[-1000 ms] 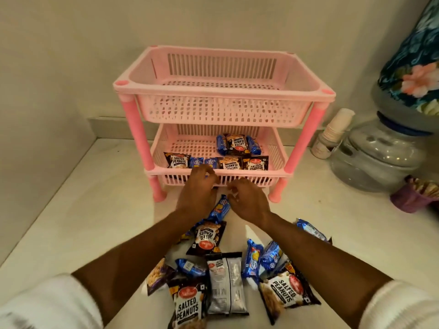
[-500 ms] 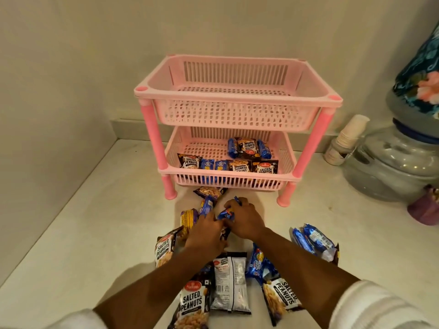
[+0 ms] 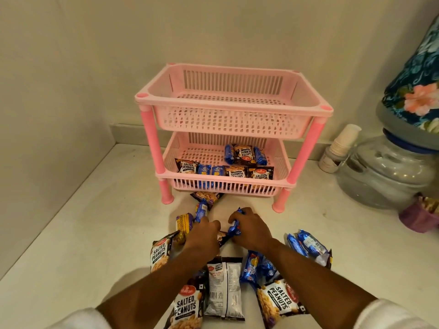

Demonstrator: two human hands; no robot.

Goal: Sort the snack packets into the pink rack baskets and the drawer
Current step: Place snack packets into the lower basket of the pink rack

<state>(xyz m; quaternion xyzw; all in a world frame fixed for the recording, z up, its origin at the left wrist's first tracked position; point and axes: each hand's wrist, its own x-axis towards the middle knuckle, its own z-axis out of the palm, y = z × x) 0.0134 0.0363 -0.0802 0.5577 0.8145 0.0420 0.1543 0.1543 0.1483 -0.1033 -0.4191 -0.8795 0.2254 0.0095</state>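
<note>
A pink two-tier rack point(image 3: 152, 143) stands against the wall. Its top basket point(image 3: 232, 119) holds nothing. The bottom basket point(image 3: 225, 185) holds several salted peanut and blue biscuit packets. More packets lie scattered on the white floor point(image 3: 95, 233) in front of it. My right hand point(image 3: 251, 230) is closed on a blue biscuit packet point(image 3: 234, 227). My left hand point(image 3: 204, 233) rests palm down on the pile beside a yellow packet point(image 3: 184, 224) and a blue packet point(image 3: 201, 210); whether it grips one is hidden. No drawer is in view.
A salted peanuts packet point(image 3: 187, 309) and a silver-backed packet point(image 3: 225, 290) lie between my forearms. A water dispenser jar point(image 3: 384, 176) with a floral cover, stacked paper cups point(image 3: 339, 146) and a purple cup point(image 3: 418, 219) stand at the right. Walls close the left and back.
Both hands pulled back from the bottom basket's front edge down to the floor pile. My right hand took hold of a blue biscuit packet. The camera view backed away.
</note>
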